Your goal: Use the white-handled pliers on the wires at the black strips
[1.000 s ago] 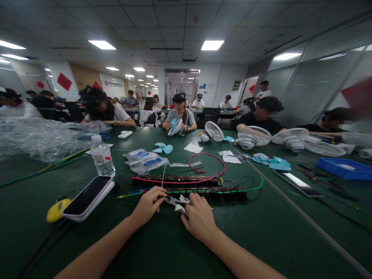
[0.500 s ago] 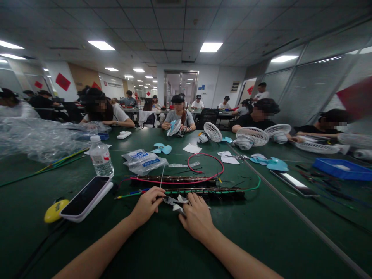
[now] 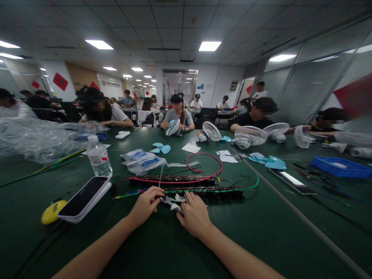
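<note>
My left hand is closed in a pinch at the near edge of a long black strip that carries green and copper-coloured wires. What its fingertips hold is too small to make out. Just above them a thin white tie sticks up. My right hand has its fingers curled over crumpled white scraps, which lie between both hands against the strip. Behind it lies a second black strip, crossed by a looped red wire. A green wire bends round at the right end.
To the left stand a water bottle, a phone and a yellow tape measure-like object. Plastic bags, blue fan blades and white fan guards lie farther back. A blue tray sits right; co-workers sit opposite.
My hands stay at the black strip in nearly the same pose. The whole view has shifted slightly. At the far right, a white fan part near a co-worker is now tilted upright.
</note>
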